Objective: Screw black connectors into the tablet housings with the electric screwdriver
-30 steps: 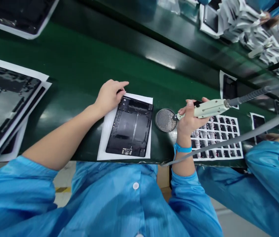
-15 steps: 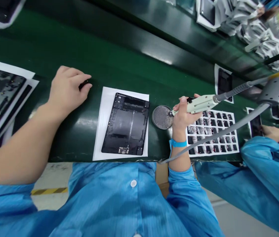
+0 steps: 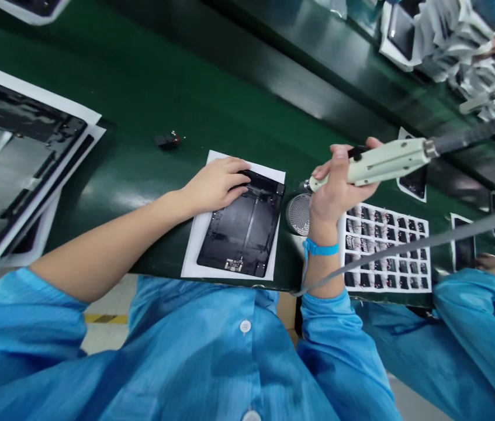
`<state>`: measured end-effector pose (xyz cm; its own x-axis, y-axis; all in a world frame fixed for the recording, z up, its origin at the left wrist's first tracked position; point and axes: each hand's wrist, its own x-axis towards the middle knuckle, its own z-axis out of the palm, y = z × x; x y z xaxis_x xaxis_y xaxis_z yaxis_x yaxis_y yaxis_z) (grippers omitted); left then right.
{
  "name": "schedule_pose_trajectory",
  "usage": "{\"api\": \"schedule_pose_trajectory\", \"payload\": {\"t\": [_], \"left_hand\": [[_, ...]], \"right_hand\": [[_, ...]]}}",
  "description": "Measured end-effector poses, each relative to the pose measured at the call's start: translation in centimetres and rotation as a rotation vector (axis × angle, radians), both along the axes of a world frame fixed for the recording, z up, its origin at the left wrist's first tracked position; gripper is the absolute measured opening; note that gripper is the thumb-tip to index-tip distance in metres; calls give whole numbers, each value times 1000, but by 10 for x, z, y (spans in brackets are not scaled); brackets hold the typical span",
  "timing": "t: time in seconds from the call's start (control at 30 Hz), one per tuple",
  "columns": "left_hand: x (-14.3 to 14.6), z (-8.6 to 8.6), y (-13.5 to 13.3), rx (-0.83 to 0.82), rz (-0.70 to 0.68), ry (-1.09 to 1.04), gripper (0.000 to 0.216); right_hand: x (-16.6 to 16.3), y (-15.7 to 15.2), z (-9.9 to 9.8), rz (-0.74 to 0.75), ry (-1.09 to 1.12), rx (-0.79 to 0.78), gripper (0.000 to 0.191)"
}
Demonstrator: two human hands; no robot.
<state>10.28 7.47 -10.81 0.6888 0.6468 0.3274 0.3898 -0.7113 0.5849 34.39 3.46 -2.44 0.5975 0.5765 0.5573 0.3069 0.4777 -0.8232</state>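
Observation:
An open black tablet housing [image 3: 242, 228] lies on white paper [image 3: 192, 257] near the table's front edge, with a small circuit board at its lower end. My left hand [image 3: 218, 184] rests on its upper left corner, fingers extended and apart. In my right hand [image 3: 331, 190] is a pale green electric screwdriver [image 3: 385, 164], its cord running off to the upper right. The screwdriver's tip points left, above a round metal screw dish [image 3: 300, 214], partly covered by my right hand. A small black part with red wires [image 3: 167, 140] lies on the table beyond my left forearm.
At right, a white tray [image 3: 429, 269] holds rows of small black wired parts. Larger tablet housings [image 3: 23, 140] on paper are stacked at left. A grey cable [image 3: 405, 248] crosses over the tray. A co-worker's blue sleeve [image 3: 479, 304] is at far right.
My left hand has let go of the small black part, leaving it on the table, and moved right onto the tablet housing. The screwdriver has lifted slightly from over the dish.

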Motion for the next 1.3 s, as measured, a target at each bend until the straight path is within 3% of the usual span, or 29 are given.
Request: {"api": "schedule_pose_trajectory", "payload": {"t": [0.23, 0.47, 0.63, 0.73, 0.83, 0.97, 1.07, 1.17, 1.3], "left_hand": [[-2, -6, 0, 10, 10, 11, 32], [-1, -8, -3, 77, 8, 1, 31], [0, -13, 1, 30, 8, -54, 28], [-4, -7, 4, -103, 11, -143, 27], [-22, 11, 1, -351, 72, -278, 30], [-65, 41, -28, -855, 327, -480, 50], [-88, 55, -57, -1155, 549, -550, 71], [-90, 58, -77, -1308, 622, -388, 71], [-71, 55, -86, -1169, 463, 50, 37]], "right_hand": [[-18, 15, -32, -15, -41, -200, 50], [-21, 11, -34, 0, -4, -209, 52], [-24, 12, -42, -33, -49, -225, 52], [-25, 15, -46, -30, -60, -218, 52], [-25, 14, -40, 2, -25, -229, 53], [-9, -7, -18, -6, 62, -155, 50], [18, -29, -16, -69, 80, -22, 47], [41, -39, -29, -107, 35, 65, 46], [46, -42, -37, -140, -32, -50, 45]]}}
